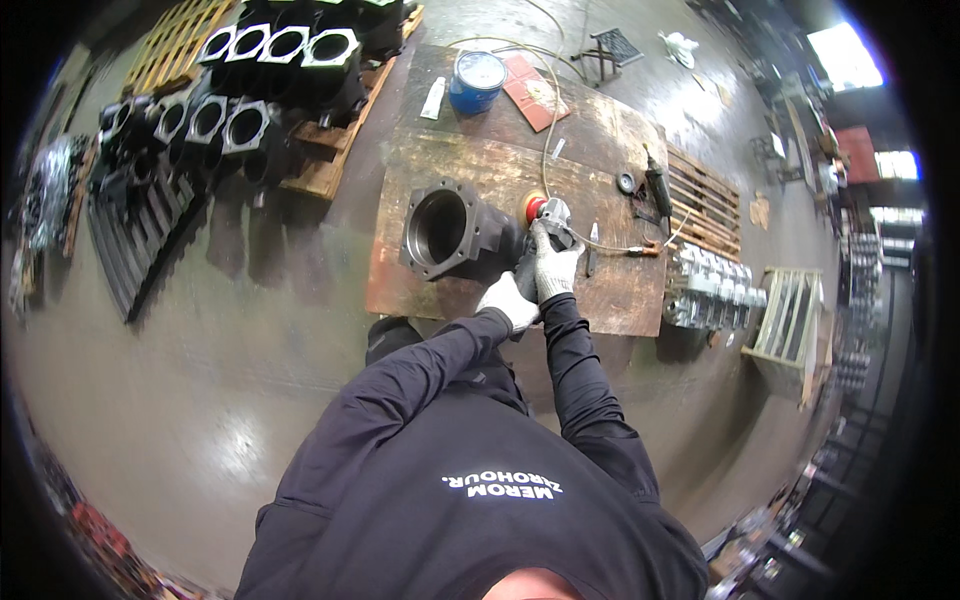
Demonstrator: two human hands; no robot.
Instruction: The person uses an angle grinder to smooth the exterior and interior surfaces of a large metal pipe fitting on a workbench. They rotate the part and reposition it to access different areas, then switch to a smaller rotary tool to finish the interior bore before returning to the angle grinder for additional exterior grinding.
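Note:
A dark cast metal housing point(480, 232), with a round flanged opening facing left, lies on the worn wooden table point(600, 300). At its right end is an angle grinder point(553, 212) with a red disc point(536, 207); whether the disc touches the metal I cannot tell. My right hand point(556, 268), in a white glove, is closed round the grinder just behind its head. My left hand point(510, 301), gloved too, is closed on the rear of the tool's dark body. Both palms and most fingertips are hidden.
A blue tub point(476, 82), white tube point(433, 98) and reddish sheet point(533, 92) lie at the table's far side. A hose point(549, 150) crosses the tabletop. A black power tool point(657, 185) lies right. Dark castings point(245, 128) stand on pallets at left; silvery castings point(708, 287) at right.

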